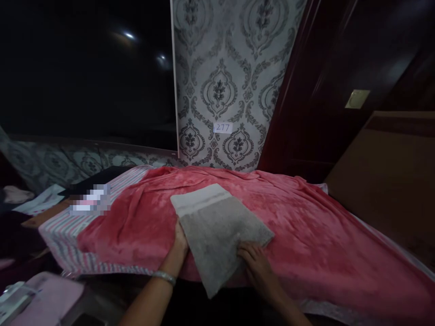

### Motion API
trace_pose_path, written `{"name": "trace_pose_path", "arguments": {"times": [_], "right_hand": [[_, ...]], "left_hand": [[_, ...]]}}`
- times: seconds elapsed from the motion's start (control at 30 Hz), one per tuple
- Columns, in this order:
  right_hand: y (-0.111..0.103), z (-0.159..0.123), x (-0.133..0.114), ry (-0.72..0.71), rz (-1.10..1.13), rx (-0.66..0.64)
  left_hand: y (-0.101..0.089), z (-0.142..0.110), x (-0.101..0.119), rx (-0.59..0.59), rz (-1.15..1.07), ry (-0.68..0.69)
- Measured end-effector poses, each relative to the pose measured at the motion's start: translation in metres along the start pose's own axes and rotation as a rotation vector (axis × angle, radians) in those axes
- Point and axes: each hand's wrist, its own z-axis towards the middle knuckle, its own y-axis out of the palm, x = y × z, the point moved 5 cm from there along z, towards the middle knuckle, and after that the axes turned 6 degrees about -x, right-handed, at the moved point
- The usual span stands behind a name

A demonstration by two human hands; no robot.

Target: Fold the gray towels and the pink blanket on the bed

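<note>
A folded grey towel with a paler band along its far end is held at a slant above a red plush blanket. My left hand grips the towel's left edge, its fingers mostly hidden beneath the cloth. On the near right side, my right hand is closed over the towel's edge, fingers on top and thumb out of sight. One corner of the towel hangs down toward me between my forearms. A silvery bracelet circles my left wrist.
Under the blanket lies a striped cloth, showing at the left. A blurred-out item rests there. Behind are a large dark screen and a patterned wall. A big brown board or box stands right; a pink item sits lower left.
</note>
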Motion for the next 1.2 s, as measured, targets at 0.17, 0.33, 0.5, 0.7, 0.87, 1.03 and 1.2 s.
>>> {"name": "trace_pose_path", "arguments": {"times": [0.17,0.33,0.5,0.7,0.87,1.03,1.2], "right_hand": [[-0.004,-0.006,-0.005,0.086,0.086,-0.001],[-0.002,-0.009,-0.009,0.152,0.060,0.025],[-0.007,-0.016,-0.019,0.213,0.091,0.038],[-0.016,-0.032,-0.011,0.215,0.244,0.154],[-0.034,-0.042,0.045,0.451,0.282,0.389],[-0.039,-0.019,0.106,0.628,0.374,0.332],[-0.024,0.013,0.148,0.783,0.553,0.063]], "left_hand": [[-0.015,0.005,-0.003,0.084,-0.147,-0.112],[-0.014,0.009,-0.003,-0.009,-0.172,-0.159],[-0.015,0.011,-0.005,0.052,-0.233,-0.175],[-0.024,0.017,-0.012,0.016,-0.340,-0.214],[-0.023,0.014,-0.014,0.040,-0.419,-0.219],[-0.013,0.004,-0.011,0.073,-0.379,-0.213],[-0.007,-0.004,-0.007,0.164,-0.305,-0.213]]}}
